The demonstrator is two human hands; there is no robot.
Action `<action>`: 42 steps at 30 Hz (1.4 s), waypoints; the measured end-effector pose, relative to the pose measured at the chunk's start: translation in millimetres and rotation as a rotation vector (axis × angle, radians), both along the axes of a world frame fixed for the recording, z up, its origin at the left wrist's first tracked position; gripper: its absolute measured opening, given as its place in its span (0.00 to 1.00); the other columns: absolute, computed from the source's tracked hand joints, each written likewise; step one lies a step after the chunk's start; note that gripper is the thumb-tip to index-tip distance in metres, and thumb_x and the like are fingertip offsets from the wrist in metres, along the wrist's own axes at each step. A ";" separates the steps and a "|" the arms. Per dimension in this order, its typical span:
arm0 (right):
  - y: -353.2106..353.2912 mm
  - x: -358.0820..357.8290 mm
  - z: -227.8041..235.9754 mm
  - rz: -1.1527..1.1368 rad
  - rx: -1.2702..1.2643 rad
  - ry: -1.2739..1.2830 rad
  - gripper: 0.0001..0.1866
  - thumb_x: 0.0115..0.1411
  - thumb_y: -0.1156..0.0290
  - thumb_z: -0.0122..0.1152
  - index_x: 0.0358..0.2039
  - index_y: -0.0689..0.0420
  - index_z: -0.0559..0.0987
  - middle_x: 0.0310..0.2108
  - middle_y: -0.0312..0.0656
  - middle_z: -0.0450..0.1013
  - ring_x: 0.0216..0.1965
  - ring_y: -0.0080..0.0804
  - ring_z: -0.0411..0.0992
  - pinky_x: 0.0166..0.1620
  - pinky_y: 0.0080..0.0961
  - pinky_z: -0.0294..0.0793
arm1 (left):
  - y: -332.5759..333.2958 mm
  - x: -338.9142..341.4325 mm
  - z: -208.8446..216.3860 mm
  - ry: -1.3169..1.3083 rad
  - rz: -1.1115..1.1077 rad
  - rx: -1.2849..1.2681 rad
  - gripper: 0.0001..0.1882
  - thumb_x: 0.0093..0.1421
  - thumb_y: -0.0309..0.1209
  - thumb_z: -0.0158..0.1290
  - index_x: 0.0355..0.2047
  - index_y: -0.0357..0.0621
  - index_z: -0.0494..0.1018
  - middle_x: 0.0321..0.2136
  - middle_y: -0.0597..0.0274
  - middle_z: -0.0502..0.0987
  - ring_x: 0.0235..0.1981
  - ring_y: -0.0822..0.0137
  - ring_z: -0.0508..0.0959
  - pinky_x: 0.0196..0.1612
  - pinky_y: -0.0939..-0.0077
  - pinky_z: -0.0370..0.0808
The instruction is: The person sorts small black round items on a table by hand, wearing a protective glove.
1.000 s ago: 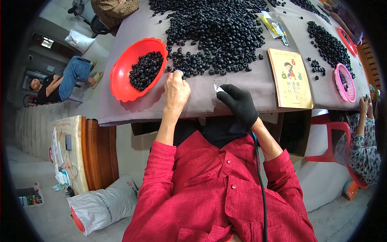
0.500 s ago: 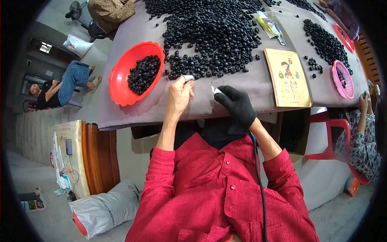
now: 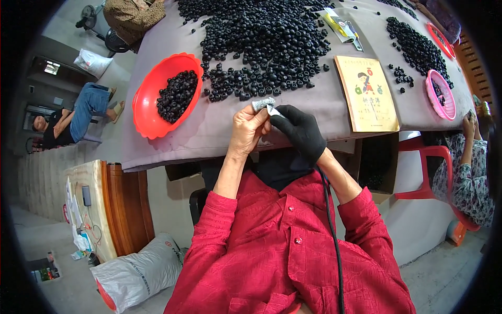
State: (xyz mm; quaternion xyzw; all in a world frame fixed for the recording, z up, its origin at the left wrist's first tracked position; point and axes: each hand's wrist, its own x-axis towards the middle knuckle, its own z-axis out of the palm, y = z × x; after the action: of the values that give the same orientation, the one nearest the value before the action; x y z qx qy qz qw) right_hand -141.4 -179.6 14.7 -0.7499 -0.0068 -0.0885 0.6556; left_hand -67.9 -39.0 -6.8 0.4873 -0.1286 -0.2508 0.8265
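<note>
The bare left hand (image 3: 247, 131) is curled nearly closed, its thumb and fingertips pinching the near end of a small grey cylindrical piece (image 3: 263, 103). The piece sticks out past the fingertips, above and just right of the hand, over the near edge of the grey-covered table (image 3: 219, 125). Its long axis runs roughly left to right, tilted a little upward to the right, so its free end points toward the other hand.

The right hand (image 3: 299, 131), in a black glove, meets the left from the right. Its fingers are bent in, and its thumb and forefinger grip a small white sliver (image 3: 273, 110) that touches the right end of the grey piece. What the sliver is cannot be told.

Left of the hands, a red scalloped bowl (image 3: 146, 112) lies on the table, holding a heap of black ring-shaped beads (image 3: 178, 95). Right of the hands lies a yellow booklet (image 3: 367, 94) with a cartoon figure on its cover. Beyond the hands, a broad pile of the same black beads (image 3: 261, 42) spreads across the middle of the table. Farther right, a pink bowl (image 3: 439, 94) sits near another person's sleeve (image 3: 470, 172).
</note>
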 end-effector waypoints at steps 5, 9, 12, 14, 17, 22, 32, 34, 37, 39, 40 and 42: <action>0.8 1.5 -6.3 0.023 0.006 0.043 0.13 0.57 0.70 0.55 0.40 0.64 0.73 0.31 0.37 0.73 0.34 0.18 0.67 0.40 0.19 0.68 | 0.9 -2.8 5.0 0.026 0.000 0.010 0.07 0.58 0.26 0.49 0.35 0.37 0.73 0.22 0.65 0.74 0.15 0.79 0.70 0.17 0.90 0.64; 3.8 2.8 -12.8 -0.023 -0.089 -0.024 0.18 0.55 0.60 0.56 0.42 0.58 0.73 0.32 0.47 0.74 0.35 0.35 0.75 0.37 0.28 0.71 | 0.7 -0.8 -0.2 0.065 0.028 -0.068 0.07 0.59 0.27 0.49 0.34 0.36 0.73 0.22 0.65 0.75 0.15 0.79 0.70 0.16 0.89 0.64; 2.6 2.8 -12.9 -0.009 -0.090 -0.038 0.19 0.55 0.59 0.56 0.42 0.58 0.73 0.32 0.48 0.74 0.35 0.37 0.75 0.37 0.28 0.71 | 2.2 -0.5 -1.4 0.095 0.027 -0.099 0.08 0.59 0.28 0.48 0.34 0.36 0.72 0.22 0.64 0.75 0.14 0.79 0.70 0.15 0.89 0.64; 1.4 1.9 -9.5 0.002 -0.093 -0.043 0.19 0.54 0.59 0.56 0.42 0.57 0.73 0.32 0.48 0.74 0.35 0.38 0.75 0.37 0.28 0.71 | 2.3 -0.5 -2.4 0.080 0.019 -0.074 0.08 0.60 0.29 0.47 0.35 0.37 0.72 0.21 0.64 0.74 0.13 0.79 0.69 0.14 0.89 0.63; 0.4 0.2 -3.1 0.020 -0.136 0.009 0.14 0.55 0.70 0.57 0.40 0.63 0.73 0.32 0.42 0.74 0.34 0.20 0.70 0.39 0.20 0.69 | 4.3 -1.3 -0.4 0.015 -0.029 0.031 0.08 0.60 0.29 0.48 0.36 0.38 0.72 0.20 0.64 0.74 0.13 0.79 0.69 0.14 0.89 0.63; 0.2 -0.1 -2.6 0.014 -0.197 0.021 0.13 0.56 0.70 0.56 0.40 0.62 0.74 0.31 0.43 0.74 0.33 0.22 0.72 0.37 0.21 0.70 | 6.7 -1.2 1.8 -0.081 -0.035 0.164 0.08 0.59 0.29 0.49 0.36 0.39 0.72 0.19 0.65 0.73 0.13 0.80 0.69 0.14 0.89 0.63; 2.5 1.6 -11.4 -0.029 -0.184 -0.051 0.17 0.55 0.60 0.56 0.42 0.55 0.74 0.33 0.49 0.74 0.36 0.43 0.74 0.37 0.31 0.71 | 9.7 -0.2 -9.3 0.227 -0.088 -0.215 0.06 0.60 0.30 0.47 0.31 0.42 0.71 0.22 0.66 0.72 0.16 0.77 0.68 0.19 0.84 0.64; 2.9 1.6 -12.6 -0.018 -0.099 -0.058 0.17 0.55 0.61 0.55 0.43 0.56 0.74 0.33 0.48 0.74 0.36 0.43 0.73 0.37 0.31 0.71 | 9.2 0.0 -10.5 0.224 -0.088 -0.209 0.05 0.60 0.29 0.47 0.31 0.42 0.71 0.21 0.66 0.71 0.16 0.77 0.67 0.19 0.84 0.64; 2.9 1.9 -10.5 -0.007 -0.145 -0.051 0.17 0.55 0.62 0.55 0.43 0.56 0.74 0.34 0.49 0.74 0.36 0.44 0.73 0.37 0.31 0.71 | 10.2 -0.8 -8.9 0.225 -0.087 -0.202 0.05 0.60 0.29 0.47 0.32 0.42 0.70 0.20 0.67 0.71 0.15 0.77 0.67 0.19 0.83 0.64; 2.8 1.4 -10.0 -0.005 -0.144 -0.054 0.17 0.55 0.62 0.56 0.43 0.57 0.74 0.34 0.49 0.74 0.36 0.44 0.73 0.36 0.31 0.71 | 10.5 -1.1 -8.4 0.230 -0.087 -0.200 0.05 0.60 0.29 0.47 0.32 0.43 0.70 0.20 0.68 0.70 0.15 0.77 0.66 0.20 0.83 0.64; 2.7 1.0 -9.8 -0.004 -0.144 -0.057 0.17 0.54 0.62 0.56 0.42 0.57 0.74 0.34 0.49 0.74 0.36 0.44 0.74 0.36 0.30 0.72 | 10.4 -0.7 -8.6 0.234 -0.097 -0.210 0.05 0.60 0.29 0.47 0.33 0.43 0.71 0.20 0.68 0.71 0.15 0.78 0.66 0.20 0.83 0.64; 2.2 1.9 -13.1 -0.009 -0.158 -0.066 0.17 0.54 0.63 0.56 0.42 0.57 0.74 0.34 0.49 0.74 0.36 0.44 0.74 0.36 0.30 0.72 | 10.3 -0.2 -9.2 0.238 -0.107 -0.220 0.05 0.60 0.29 0.47 0.33 0.43 0.71 0.20 0.68 0.71 0.15 0.78 0.66 0.20 0.83 0.64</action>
State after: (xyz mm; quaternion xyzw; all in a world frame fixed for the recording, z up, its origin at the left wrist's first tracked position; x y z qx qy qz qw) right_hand -139.5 -177.4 1.6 -0.7961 -0.0320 -0.1150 0.5932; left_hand -68.1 -28.7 -16.0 0.3532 -0.0822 -0.3350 0.8696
